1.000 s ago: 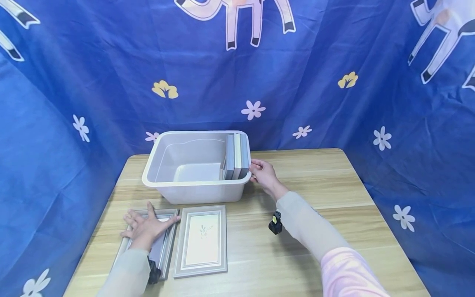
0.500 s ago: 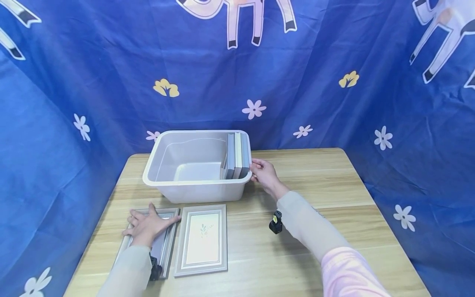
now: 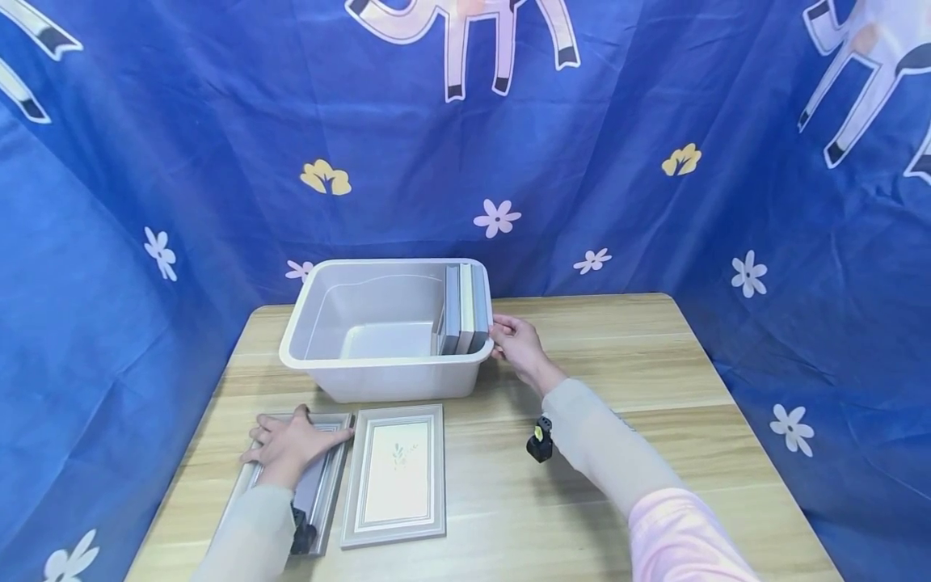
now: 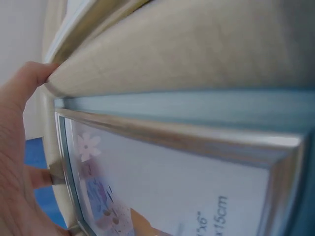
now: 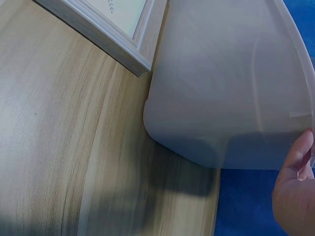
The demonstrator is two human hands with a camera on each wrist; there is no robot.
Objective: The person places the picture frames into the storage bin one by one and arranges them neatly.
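Note:
A grey picture frame (image 3: 329,489) lies flat at the table's front left, and my left hand (image 3: 291,444) spans its far end. The thumb is at one side edge and the fingers curl at the opposite side, as the left wrist view shows too. Its glass (image 4: 162,167) covers a white sheet with printed sizes. Beside it lies a second grey picture frame (image 3: 396,477) with a leaf print. Farther back stands a pale plastic bin (image 3: 385,381), whose right rim my right hand (image 3: 518,343) pinches between thumb and fingers.
Several slim, book-like items (image 3: 452,311), grey and white, stand upright along the bin's right end. The wooden table (image 3: 618,388) reaches back to a blue patterned curtain (image 3: 407,178), which also hangs on both sides.
My left fingers have drawn in slightly over the frame. The right hand keeps its hold on the rim, and the bin and frames stay in place.

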